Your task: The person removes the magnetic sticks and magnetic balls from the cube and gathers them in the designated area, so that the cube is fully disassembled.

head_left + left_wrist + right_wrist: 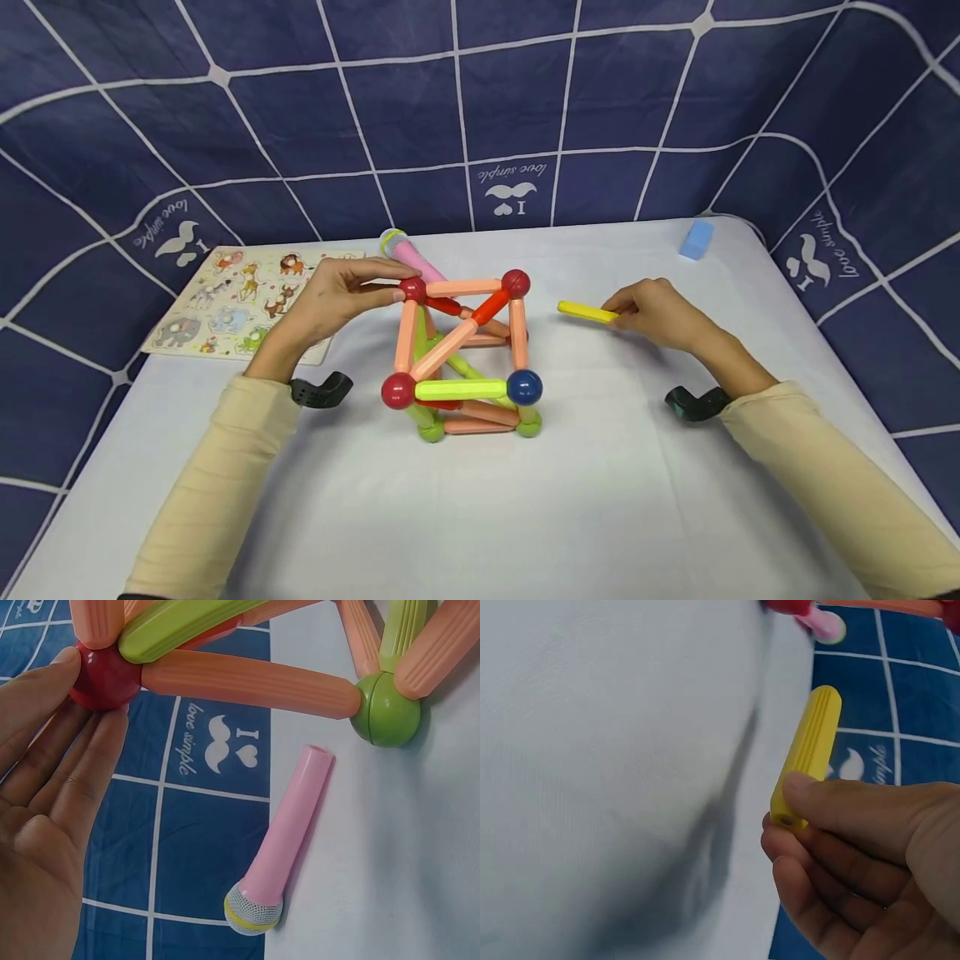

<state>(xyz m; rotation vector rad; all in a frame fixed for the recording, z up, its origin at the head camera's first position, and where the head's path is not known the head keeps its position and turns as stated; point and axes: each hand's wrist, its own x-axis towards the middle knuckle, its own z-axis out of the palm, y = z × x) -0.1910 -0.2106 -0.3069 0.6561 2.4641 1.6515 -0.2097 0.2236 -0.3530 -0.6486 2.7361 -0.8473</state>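
Observation:
A cube-like frame of magnetic rods and balls stands on the white table, with salmon, lime and red rods. Its upper corners are red balls and one blue ball (524,387); green balls (528,422) sit at the bottom. My left hand (330,302) pinches the far-left red ball (109,677) between thumb and fingers. To the right of the frame, my right hand (658,315) holds a yellow magnetic rod (810,754) by one end, its free end pointing left toward the frame without touching it.
A pink toy microphone (289,825) lies behind the frame. An animal puzzle board (225,304) rests at the back left, partly behind the left hand. A small blue block (697,240) is at the back right. Dark blue checked cloth (420,108) rises behind the table.

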